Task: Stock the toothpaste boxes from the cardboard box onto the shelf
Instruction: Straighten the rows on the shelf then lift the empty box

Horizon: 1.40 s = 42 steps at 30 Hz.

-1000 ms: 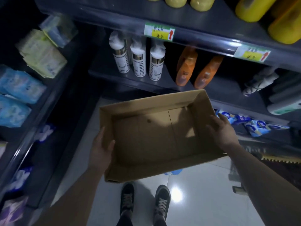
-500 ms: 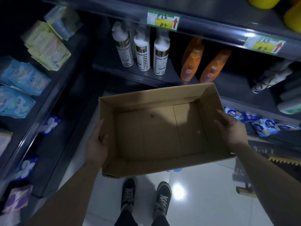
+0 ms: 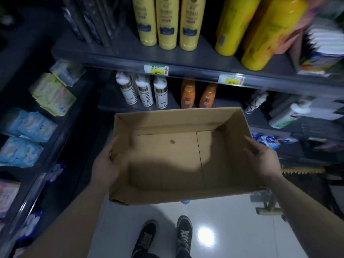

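An open cardboard box (image 3: 178, 194) hangs in the air in front of me, and its inside holds nothing. My left hand (image 3: 106, 164) grips the box's left wall, thumb over the rim. My right hand (image 3: 260, 157) holds the right wall, with its fingers lying over the rim into the box. Several dark narrow boxes (image 3: 87, 21) stand upright at the upper left of the grey shelf (image 3: 115, 58); blur hides their print.
Yellow bottles (image 3: 165, 21) stand on the upper shelf board. White pump bottles (image 3: 143, 92) and orange bottles (image 3: 197, 95) are one level below. A side rack on the left carries blue packs (image 3: 31, 125) and yellow packs (image 3: 54, 95). My shoes (image 3: 163, 237) are on the glossy white floor.
The view has tilted up, bringing the upper shelf with yellow bottles and dark boxes into sight. Both hands keep hold of the cardboard box, which stays level.
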Each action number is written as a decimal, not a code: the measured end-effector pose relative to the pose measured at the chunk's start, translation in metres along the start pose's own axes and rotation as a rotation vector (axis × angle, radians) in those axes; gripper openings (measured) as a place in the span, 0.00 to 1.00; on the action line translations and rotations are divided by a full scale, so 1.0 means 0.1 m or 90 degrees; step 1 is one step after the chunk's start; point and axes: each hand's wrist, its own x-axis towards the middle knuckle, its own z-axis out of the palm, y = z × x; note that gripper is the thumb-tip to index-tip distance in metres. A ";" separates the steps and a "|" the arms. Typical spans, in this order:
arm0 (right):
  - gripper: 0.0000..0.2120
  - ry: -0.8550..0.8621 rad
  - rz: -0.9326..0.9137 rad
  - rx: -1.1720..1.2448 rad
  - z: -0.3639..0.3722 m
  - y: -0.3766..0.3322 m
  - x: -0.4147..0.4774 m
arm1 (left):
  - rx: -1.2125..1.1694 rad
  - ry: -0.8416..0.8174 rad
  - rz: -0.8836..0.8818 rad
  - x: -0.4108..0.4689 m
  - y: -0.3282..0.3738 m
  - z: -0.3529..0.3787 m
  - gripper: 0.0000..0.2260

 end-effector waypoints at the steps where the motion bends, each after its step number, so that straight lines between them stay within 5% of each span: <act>1: 0.21 0.013 0.011 0.000 -0.11 -0.01 -0.10 | -0.006 -0.009 0.008 -0.01 0.09 -0.02 0.26; 13: 0.20 0.206 0.197 0.042 -1.01 0.16 -1.88 | 0.066 -0.207 0.235 -0.14 1.03 -0.03 0.26; 23: 0.19 0.354 0.413 0.119 -1.33 0.47 -3.46 | 0.130 -0.406 0.391 -0.73 1.78 0.69 0.25; 42: 0.20 0.577 0.745 0.097 -1.94 2.24 -6.48 | 0.231 -0.682 0.630 -4.02 2.65 3.08 0.24</act>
